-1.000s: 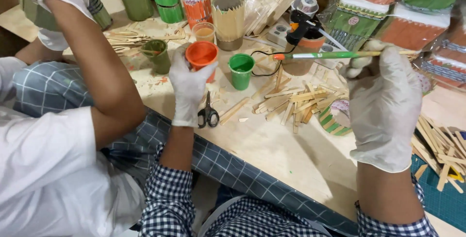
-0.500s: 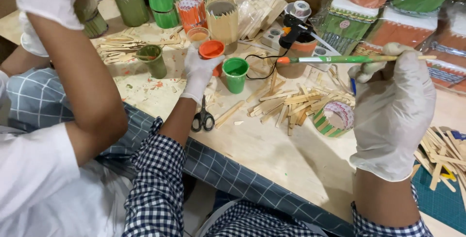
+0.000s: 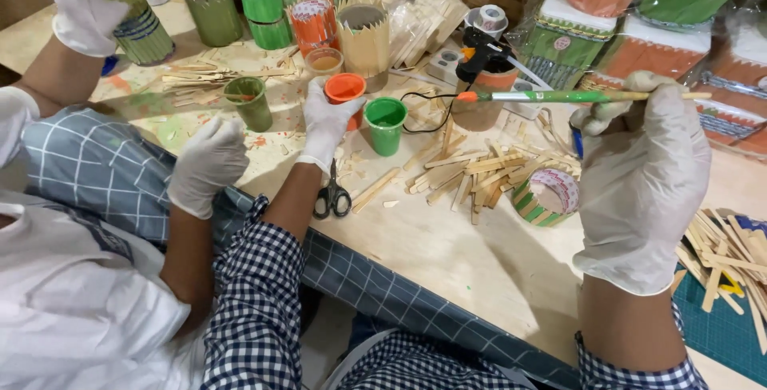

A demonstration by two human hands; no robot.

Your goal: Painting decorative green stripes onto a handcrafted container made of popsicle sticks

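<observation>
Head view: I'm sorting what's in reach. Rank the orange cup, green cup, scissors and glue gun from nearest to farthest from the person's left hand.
1. Orange cup: the left hand is touching it.
2. Green cup: just right of the hand.
3. Scissors: below it, by the forearm.
4. Glue gun: far right, up the table.

Left hand (image 3: 326,122) grips orange cup (image 3: 346,89); right hand (image 3: 639,174) (gloved) holds paintbrush (image 3: 559,96).

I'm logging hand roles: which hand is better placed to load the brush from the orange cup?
Right. The right hand holds the brush; the left hand grips the orange cup.
</observation>
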